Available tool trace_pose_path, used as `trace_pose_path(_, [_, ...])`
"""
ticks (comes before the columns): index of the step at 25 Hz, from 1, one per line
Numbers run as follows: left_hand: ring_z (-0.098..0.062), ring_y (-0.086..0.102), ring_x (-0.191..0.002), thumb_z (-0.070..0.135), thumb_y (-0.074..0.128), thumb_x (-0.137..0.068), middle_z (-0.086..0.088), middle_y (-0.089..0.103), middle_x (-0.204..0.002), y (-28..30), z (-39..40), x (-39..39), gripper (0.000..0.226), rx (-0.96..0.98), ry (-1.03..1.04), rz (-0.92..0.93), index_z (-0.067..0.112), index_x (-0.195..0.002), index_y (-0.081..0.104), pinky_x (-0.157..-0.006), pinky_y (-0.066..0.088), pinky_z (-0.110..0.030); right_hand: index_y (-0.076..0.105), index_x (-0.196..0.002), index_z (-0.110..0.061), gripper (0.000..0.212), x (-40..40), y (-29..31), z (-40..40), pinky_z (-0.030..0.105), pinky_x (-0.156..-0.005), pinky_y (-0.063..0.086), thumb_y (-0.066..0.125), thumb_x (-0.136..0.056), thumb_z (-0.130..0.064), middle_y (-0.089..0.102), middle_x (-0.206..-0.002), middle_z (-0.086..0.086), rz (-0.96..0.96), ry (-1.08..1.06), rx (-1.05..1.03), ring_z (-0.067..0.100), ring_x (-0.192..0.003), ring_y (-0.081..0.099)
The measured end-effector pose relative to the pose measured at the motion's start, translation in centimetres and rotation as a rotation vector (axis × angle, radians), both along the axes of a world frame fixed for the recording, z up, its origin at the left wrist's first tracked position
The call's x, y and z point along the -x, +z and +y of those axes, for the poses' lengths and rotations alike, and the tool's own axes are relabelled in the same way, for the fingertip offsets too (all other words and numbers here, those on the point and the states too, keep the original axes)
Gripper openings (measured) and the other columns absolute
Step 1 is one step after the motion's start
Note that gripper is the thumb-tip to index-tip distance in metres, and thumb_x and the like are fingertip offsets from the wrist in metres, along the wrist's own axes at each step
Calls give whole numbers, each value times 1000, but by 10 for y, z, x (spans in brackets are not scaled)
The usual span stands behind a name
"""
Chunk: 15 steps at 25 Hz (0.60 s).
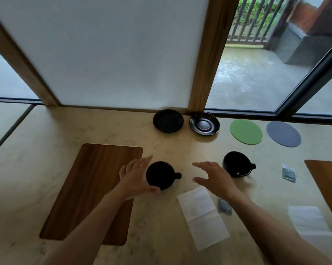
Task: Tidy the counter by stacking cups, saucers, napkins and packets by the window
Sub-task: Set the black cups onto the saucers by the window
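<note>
Two black cups stand on the pale counter: one cup [160,175] at centre with its handle pointing right, a second cup [237,163] farther right. My left hand [136,177] is spread beside the left cup, thumb near its front rim, fingers straight. My right hand [216,178] hovers open between the two cups and holds nothing. Two black saucers [168,121] [204,123] lie side by side by the window. A white napkin [202,217] lies under my right wrist, another napkin [310,221] at the right. One grey packet [224,206] lies beside the first napkin, another packet [288,173] farther right.
A wooden placemat [90,192] lies at the left, and a second wooden mat [328,180] at the right edge. A green round coaster [246,131] and a blue-grey one [283,133] lie near the window sill. A wooden post [205,54] rises behind the saucers.
</note>
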<state>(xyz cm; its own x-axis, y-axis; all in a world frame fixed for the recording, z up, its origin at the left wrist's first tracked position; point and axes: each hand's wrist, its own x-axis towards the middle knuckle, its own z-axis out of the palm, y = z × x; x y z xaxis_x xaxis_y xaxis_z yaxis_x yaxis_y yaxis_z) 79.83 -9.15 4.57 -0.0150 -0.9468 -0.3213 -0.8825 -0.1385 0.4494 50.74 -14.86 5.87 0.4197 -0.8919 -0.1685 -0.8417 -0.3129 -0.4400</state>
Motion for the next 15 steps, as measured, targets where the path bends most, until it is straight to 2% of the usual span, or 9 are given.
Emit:
trace_pose_path(3, [-21,1,-147,59,78,-62,9,14,-159,-2,25,-7,119,17,-1,67,44,-150,0,-119,3,-50,43,-142,-39,57,-13,-1,27,37,-105,40,60,-89,-50,50,-143,-10,2,-12,-23,13,-131,42])
trace_pose_path(6, [-19,4,-146,63,75,-62,11,17,-157,-7,40,-9,119,40,-13,15,43,-151,-1,-118,3,-50,42,-142,-39,57,-25,-5,45,37,-103,42,60,-89,-50,53,-140,-10,3,-32,-15,14,-127,46])
trace_pose_path(10, [-17,10,-145,67,74,-61,11,21,-156,-13,48,-13,120,40,11,39,42,-151,-1,-117,5,-50,41,-143,-40,57,-40,-10,56,36,-99,45,61,-90,-48,56,-136,-9,1,-67,-3,14,-122,49])
trace_pose_path(15, [-21,14,-145,62,76,-62,7,26,-156,-22,42,-11,121,19,51,56,40,-151,-3,-116,6,-51,37,-145,-37,61,-49,-24,51,38,-98,47,60,-90,-48,56,-134,-8,22,-101,-61,16,-121,51])
